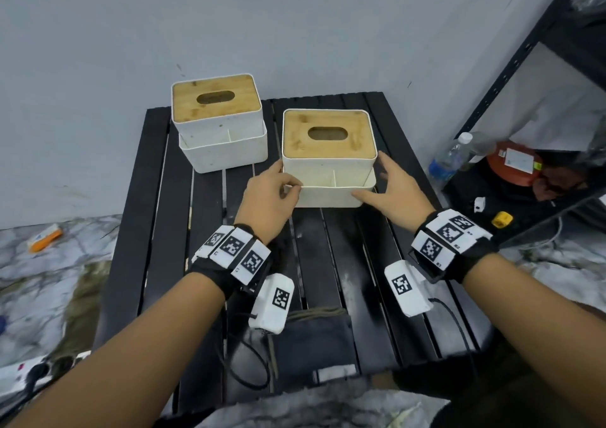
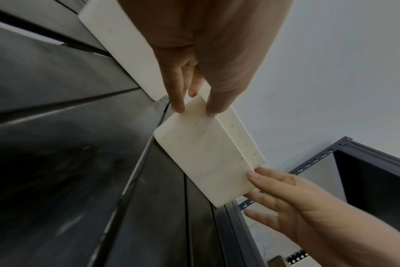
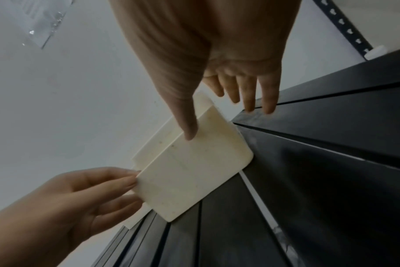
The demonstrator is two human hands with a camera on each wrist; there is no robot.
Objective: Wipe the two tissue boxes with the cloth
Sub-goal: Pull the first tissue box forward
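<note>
Two white tissue boxes with bamboo lids stand on a black slatted table (image 1: 183, 231). The far box (image 1: 216, 122) (image 2: 123, 48) is at the back left, untouched. The near box (image 1: 328, 155) (image 2: 201, 157) (image 3: 189, 177) sits mid-table between both hands. My left hand (image 1: 288, 181) (image 2: 196, 108) (image 3: 126, 184) pinches its front left corner with thumb and curled fingers. My right hand (image 1: 370, 178) (image 3: 217, 112) (image 2: 274, 195) lays its thumb on the front face, with straight fingers along the right side. A dark folded cloth (image 1: 314, 339) lies at the table's near edge, under my wrists, held by neither hand.
A grey wall stands close behind the table. A black metal shelf rack (image 1: 511, 83) stands to the right, holding a water bottle (image 1: 449, 159) and a red-orange object (image 1: 511, 168). On the marble floor to the left lie a power strip (image 1: 19, 372) and an orange item (image 1: 46, 237).
</note>
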